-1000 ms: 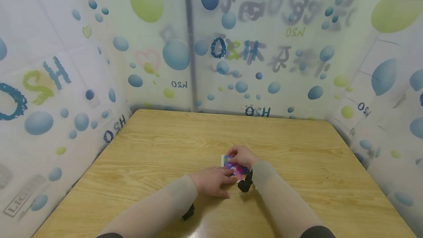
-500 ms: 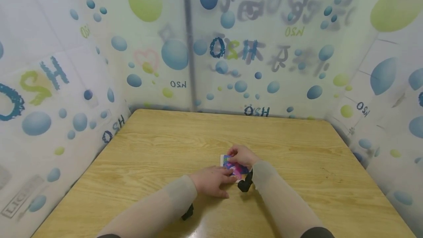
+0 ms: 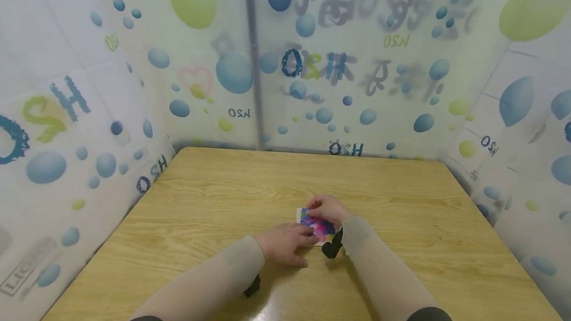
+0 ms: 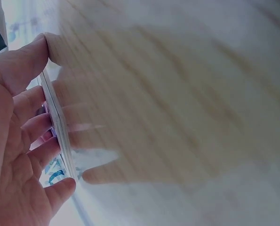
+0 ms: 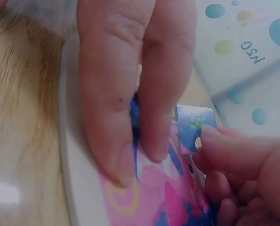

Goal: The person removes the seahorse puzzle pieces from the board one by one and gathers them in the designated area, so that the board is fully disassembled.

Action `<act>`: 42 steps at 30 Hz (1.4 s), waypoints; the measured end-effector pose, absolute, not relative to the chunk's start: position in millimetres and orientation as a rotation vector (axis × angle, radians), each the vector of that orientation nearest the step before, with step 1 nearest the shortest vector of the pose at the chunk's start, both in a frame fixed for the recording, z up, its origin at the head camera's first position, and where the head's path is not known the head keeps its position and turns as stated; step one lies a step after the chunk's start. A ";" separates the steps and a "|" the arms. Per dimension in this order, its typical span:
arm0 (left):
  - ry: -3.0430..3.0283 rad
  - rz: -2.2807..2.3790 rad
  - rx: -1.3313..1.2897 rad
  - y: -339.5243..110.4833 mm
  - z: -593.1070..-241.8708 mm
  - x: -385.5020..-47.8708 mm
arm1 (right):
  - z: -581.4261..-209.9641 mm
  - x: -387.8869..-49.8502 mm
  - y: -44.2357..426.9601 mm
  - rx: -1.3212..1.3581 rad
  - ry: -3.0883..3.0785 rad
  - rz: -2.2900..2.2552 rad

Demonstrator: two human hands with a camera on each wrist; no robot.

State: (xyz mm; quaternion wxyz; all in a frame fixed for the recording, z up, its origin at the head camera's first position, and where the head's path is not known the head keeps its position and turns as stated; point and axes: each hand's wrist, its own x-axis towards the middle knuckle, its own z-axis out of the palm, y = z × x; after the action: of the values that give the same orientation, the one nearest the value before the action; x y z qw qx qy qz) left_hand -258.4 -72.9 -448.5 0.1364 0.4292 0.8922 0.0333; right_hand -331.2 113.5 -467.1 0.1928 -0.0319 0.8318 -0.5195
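The picture board [image 3: 322, 230] lies flat, just below and right of centre in the head view, and I see its white border [image 5: 78, 160] running down the left of the right wrist view. I judge it light, thin and stiff, with a smooth printed face that may slide under light contact. Recommended hold: flat fingers on the face, or a grip on opposite edges.

Orientation: the border at left and bottom lies roughly square to the head view. Hands cover part of the outline, so I cannot tell the long axis or which way the picture points.

The small blue tile [image 5: 190, 120] sits at the board's upper left corner in the head view, a gap separating it from the adjoining print. I judge it small, rigid and easily dropped; take it by its edges.

The right hand [image 3: 329, 209] pinches the tile between thumb and fingertip, its other fingers curled. The left hand [image 3: 285, 245] presses the board with extended, spread fingers; its thumb [image 4: 29, 59] stands apart from them.

Beneath is a wood-grain table [image 3: 214, 197]; beyond it, a printed wall [image 3: 379, 108] fills the upper frame.
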 end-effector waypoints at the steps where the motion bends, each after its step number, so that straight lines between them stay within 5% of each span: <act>1: 2.582 0.101 1.240 -73.0 -448.7 -258.7 | -466.7 -331.2 113.7 -0.075 2.324 -1.469; 42: 2.586 0.063 1.263 -74.1 -452.6 -261.9 | -467.7 -329.2 118.0 -0.004 2.252 -1.596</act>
State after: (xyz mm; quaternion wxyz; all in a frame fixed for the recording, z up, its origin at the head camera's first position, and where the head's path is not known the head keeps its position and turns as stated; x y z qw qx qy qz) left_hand -261.9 -74.1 -452.6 0.1309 0.4349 0.8906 0.0217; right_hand -329.2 118.0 -467.7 0.1894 -0.0013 0.8012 -0.5677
